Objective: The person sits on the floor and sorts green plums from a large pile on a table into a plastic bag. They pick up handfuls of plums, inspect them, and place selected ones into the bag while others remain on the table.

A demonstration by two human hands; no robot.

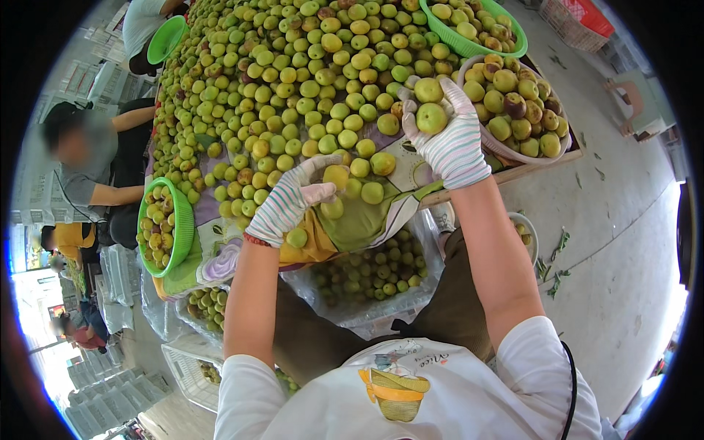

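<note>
Both my hands wear white knit gloves with coloured stripes. My right hand is raised at the pile's near right side, palm up, and cradles two round green fruits, an upper fruit and a lower fruit. My left hand is at the pile's near edge, with thumb and fingers curled about a yellow-green fruit. Just beyond its thumb, a slightly blurred fruit lies over the patterned cloth. A large heap of similar fruits spreads across the cloth-covered table.
A pinkish basin and a green basket, both full of fruit, stand at right. Another green basket sits at the left corner. Between my knees is a plastic-lined crate of fruit. A co-worker sits at left.
</note>
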